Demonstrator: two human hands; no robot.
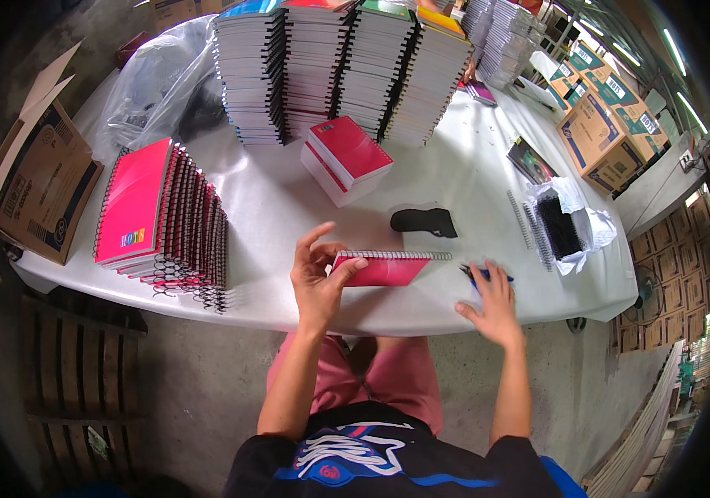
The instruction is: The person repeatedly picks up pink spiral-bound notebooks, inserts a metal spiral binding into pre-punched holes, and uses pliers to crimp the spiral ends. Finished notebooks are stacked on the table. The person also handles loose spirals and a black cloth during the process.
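My left hand [319,278] pinches a red notebook [388,271] by its left end, thumb on the cover. The notebook is tilted, with its wire spiral along the upper edge. My right hand [494,300] lies over blue-handled pliers [473,275] on the table, fingers stretched across them and thumb apart. Beyond the notebook rests a flat black boot-shaped piece [423,222]. Farther back sits a block of red-covered pages [348,158]. At the left stands a pile of red spiral notebooks [135,203], their coils sticking out on the right.
Tall stacks of bound books [313,79] rise at the back of the white-covered table [288,207]. An open carton [43,178] is at the left, near clear plastic [156,83]. Loose wire coils [519,217] lie beside a paper-lined box of black coils [558,226] on the right.
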